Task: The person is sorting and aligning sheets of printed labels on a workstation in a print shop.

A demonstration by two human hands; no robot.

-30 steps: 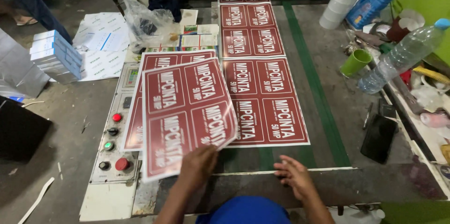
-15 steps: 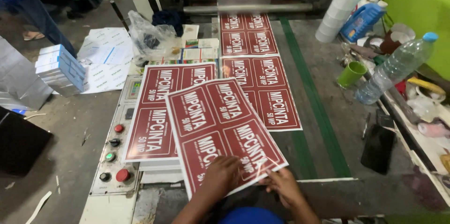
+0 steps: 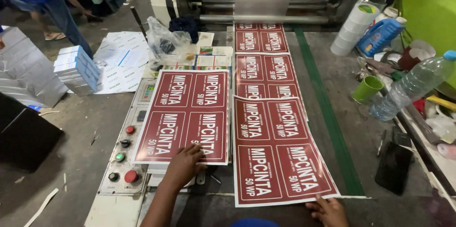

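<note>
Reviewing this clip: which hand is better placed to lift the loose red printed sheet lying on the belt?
Probably the right hand. It is already at the bottom edge of the loose red sheet on the belt. The left hand lies flat on the stack of red sheets beside it, so it is occupied.

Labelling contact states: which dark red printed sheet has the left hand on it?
The left hand presses the red sheet on the stack beside the control panel; the other near sheet lies on the belt, touched by the right hand.

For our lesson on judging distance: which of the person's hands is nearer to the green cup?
Right. The right hand rests at the near edge of the front red sheet, below and left of the green cup. The left hand lies farther left, on the stacked red sheets.
</note>
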